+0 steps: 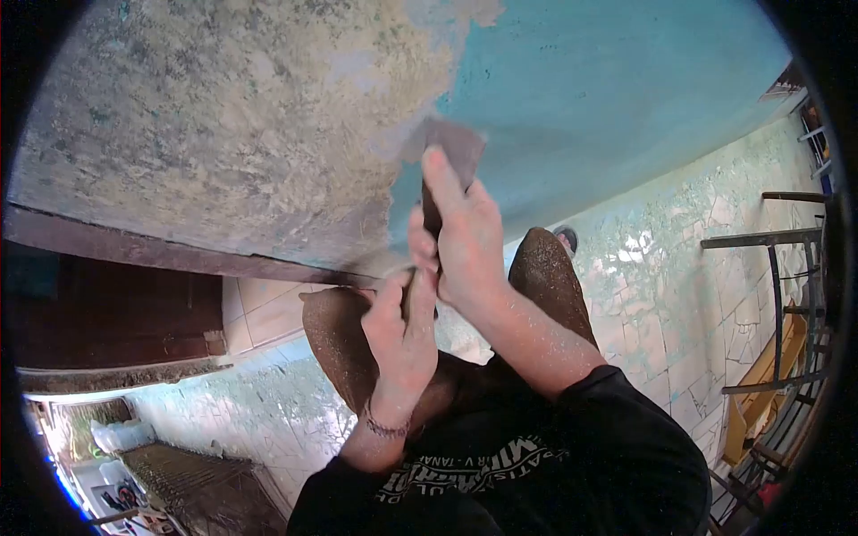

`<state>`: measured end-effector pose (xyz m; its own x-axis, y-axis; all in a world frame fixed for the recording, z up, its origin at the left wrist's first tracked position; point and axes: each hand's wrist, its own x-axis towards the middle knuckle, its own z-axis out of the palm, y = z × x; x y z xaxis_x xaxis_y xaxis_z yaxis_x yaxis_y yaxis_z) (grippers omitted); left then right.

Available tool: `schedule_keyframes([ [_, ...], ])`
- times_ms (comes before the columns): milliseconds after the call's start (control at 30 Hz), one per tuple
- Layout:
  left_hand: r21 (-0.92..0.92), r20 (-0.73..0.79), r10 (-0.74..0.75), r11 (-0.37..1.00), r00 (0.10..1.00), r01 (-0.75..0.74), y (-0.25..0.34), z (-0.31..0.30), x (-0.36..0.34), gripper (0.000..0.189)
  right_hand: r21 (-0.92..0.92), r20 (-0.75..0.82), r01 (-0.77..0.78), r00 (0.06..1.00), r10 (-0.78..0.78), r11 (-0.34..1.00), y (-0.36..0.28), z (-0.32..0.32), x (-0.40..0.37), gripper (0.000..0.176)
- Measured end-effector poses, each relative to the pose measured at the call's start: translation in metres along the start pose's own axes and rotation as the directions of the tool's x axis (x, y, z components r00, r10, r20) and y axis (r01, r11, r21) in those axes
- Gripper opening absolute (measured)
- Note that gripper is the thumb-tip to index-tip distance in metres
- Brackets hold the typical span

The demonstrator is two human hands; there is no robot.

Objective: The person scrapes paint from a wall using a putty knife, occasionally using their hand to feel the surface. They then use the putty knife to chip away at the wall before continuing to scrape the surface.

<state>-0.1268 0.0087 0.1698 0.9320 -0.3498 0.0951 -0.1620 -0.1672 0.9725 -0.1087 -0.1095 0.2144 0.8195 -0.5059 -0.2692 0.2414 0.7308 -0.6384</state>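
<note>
A wide scraper blade rests against the wall at the border between bare patchy plaster and turquoise paint. My right hand grips the scraper near its blade, with one finger stretched along the blade. Lower down, my left hand is closed around the lower end of the handle. The two hands are close together, and most of the handle is hidden by the fingers. Pale dust speckles my forearms and trousers.
Paint flakes litter the tiled floor. Metal-framed furniture stands at the right, beside a yellowish wooden piece. A dark doorway opens at the left. A dark brown mesh-like object is at lower left.
</note>
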Motion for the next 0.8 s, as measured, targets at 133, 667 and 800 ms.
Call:
schedule_keyframes([
  [133, 0.034, 0.025, 0.022, 0.999, 0.999, -0.022, 0.017, -0.002, 0.012, 0.021, 0.029, -0.05, 0.048, 0.998, -0.047, 0.998, -0.011, 0.012, -0.002, 0.039],
  [667, 0.014, 0.011, 0.006, 1.0, 1.0, -0.007, 0.023, 0.005, 0.008, 0.022, -0.018, -0.002, 0.036, 0.999, -0.036, 0.999, -0.015, 0.006, -0.004, 0.039],
  [800, 0.052, 0.026, 0.015, 0.998, 1.0, -0.017, 0.009, 0.005, 0.003, 0.019, -0.054, -0.033, 0.031, 0.999, -0.033, 0.998, -0.01, 0.001, -0.005, 0.039],
])
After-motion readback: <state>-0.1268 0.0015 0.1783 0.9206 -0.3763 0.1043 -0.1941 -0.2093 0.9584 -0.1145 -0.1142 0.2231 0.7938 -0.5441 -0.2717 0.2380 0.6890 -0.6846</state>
